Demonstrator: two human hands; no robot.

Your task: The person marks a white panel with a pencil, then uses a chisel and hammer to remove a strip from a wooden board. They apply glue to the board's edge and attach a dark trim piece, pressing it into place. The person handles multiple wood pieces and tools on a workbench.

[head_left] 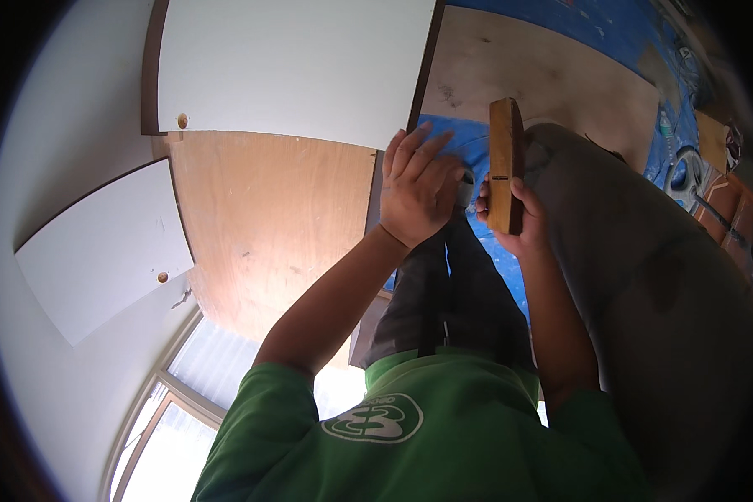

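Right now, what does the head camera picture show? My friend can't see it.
The right hand grips a wooden block, and the left hand rests spread beside it, over a brown board and white panels.

A woodworking spot: white laminated panels (293,67) on bare plywood (268,226), blue tarpaulin (477,146) beneath.

Bare plywood (268,226) lies open at 9 o'clock of the left hand (418,192). At 12 o'clock a white panel's dark edge (422,71) blocks; at 3 o'clock, the wooden block (504,163) and grey mass (644,268) crowd close.
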